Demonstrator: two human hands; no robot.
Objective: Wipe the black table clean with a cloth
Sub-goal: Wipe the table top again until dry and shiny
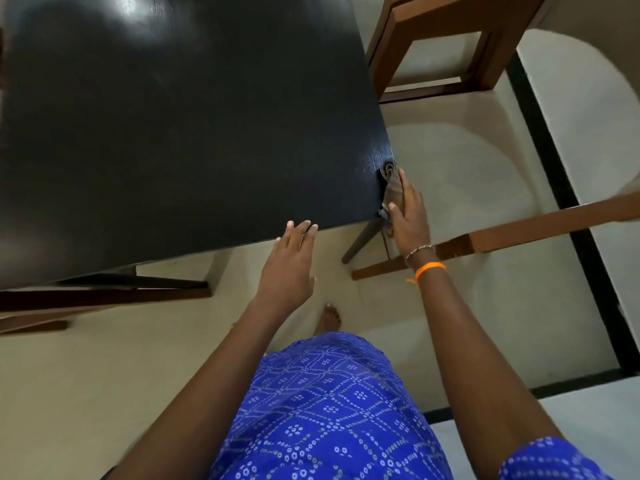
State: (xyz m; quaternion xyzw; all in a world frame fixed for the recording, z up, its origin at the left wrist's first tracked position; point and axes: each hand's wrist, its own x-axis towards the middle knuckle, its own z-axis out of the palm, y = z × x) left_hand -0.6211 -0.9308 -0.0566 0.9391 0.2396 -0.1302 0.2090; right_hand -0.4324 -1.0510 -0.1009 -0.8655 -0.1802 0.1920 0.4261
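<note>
— Where is the cloth [392,186] found?
— At the black table [180,133]'s near right corner, gripped and pressed there by the right hand [407,213].
— And the left hand [291,261]?
— Spread flat, fingertips laid on the near edge.

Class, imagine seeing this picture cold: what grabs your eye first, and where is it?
The glossy black table fills the upper left. At its near right corner the right hand presses a dark cloth against the edge, while the left hand rests open on the near edge.
</note>
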